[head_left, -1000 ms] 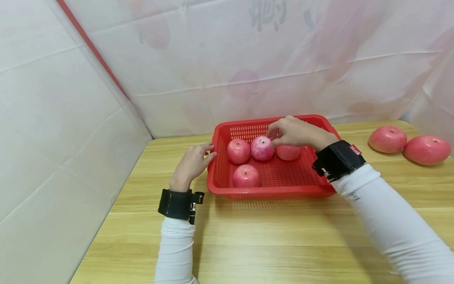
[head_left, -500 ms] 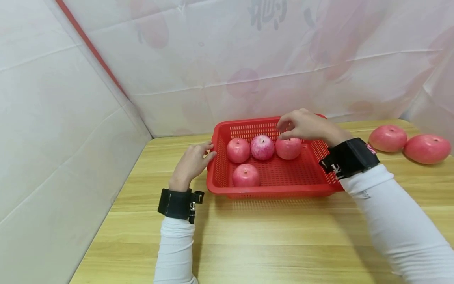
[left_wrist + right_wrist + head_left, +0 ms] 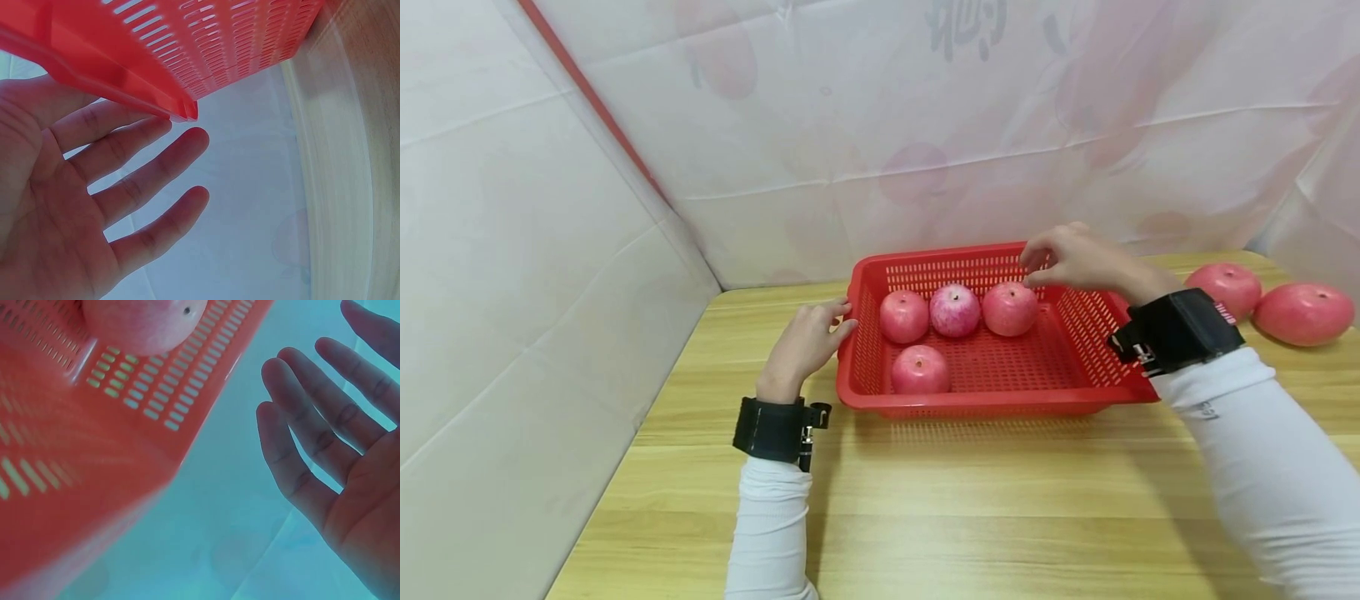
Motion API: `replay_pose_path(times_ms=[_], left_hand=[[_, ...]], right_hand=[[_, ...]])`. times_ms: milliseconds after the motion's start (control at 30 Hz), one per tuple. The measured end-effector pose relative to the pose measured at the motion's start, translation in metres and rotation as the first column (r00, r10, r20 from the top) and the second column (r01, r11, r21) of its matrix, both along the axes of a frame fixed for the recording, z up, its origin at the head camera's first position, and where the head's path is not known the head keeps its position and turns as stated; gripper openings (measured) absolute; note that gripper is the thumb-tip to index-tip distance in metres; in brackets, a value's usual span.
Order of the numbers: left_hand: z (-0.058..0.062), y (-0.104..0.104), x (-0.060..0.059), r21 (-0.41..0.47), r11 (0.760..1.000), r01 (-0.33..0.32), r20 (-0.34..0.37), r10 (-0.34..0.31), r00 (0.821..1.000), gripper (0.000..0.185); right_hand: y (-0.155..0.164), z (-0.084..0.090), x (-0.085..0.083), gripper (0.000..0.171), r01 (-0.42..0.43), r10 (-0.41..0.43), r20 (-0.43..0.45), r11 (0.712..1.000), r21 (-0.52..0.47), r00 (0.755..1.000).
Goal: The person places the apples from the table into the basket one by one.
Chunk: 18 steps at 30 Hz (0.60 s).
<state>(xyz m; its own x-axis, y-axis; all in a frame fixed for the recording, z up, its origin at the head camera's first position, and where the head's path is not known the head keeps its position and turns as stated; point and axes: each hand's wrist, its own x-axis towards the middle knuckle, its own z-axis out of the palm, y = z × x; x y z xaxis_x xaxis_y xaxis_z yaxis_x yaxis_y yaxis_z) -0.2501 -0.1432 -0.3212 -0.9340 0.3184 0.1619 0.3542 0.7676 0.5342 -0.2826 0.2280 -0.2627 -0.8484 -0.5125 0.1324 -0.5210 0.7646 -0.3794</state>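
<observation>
A red plastic basket [image 3: 1000, 401] with slotted walls stands on the wooden table. Inside it, a pink apple [image 3: 904, 317], a streaky pink-and-white apple [image 3: 955, 311] and another pink apple [image 3: 1011, 309] form a back row. One more pink apple [image 3: 921, 371] sits at the front left. At the basket's left rim is my left hand [image 3: 805, 346]; its fingers touch the rim, and in the left wrist view they lie loosely extended below it. My right hand [image 3: 1078, 260] hovers over the basket's back right part, holding nothing, its fingers spread in the right wrist view.
Two large pink apples [image 3: 1303, 315] lie on the table to the right of the basket, partly behind the right wrist strap [image 3: 1187, 331]. A pale printed cloth wall [image 3: 820, 167] stands close behind the basket, with another wall at the left.
My right hand has moved right, away from the streaky apple and past the back-right apple, which is now uncovered. The left hand and the basket have stayed in place.
</observation>
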Motion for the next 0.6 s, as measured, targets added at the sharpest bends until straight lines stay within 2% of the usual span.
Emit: replay_pose_path(times_ms=[200,367,600], left_hand=[[0.0,-0.001,0.001,0.014,1.0,-0.012,0.023,0.012,1.0,0.043],[0.001,-0.001,0.002,0.009,1.0,-0.006,0.01,0.006,1.0,0.042],[0.0,0.0,0.001,0.003,1.0,-0.003,0.0,0.003,1.0,0.041]], right_hand=[[0.009,-0.001,0.001,0.019,0.013,-0.013,-0.014,1.0,0.007,1.0],[0.013,-0.001,0.0,0.016,0.009,-0.008,-0.034,1.0,0.028,0.999],[0.026,-0.001,0.001,0.018,0.044,-0.044,0.0,0.997,0.055,0.999]])
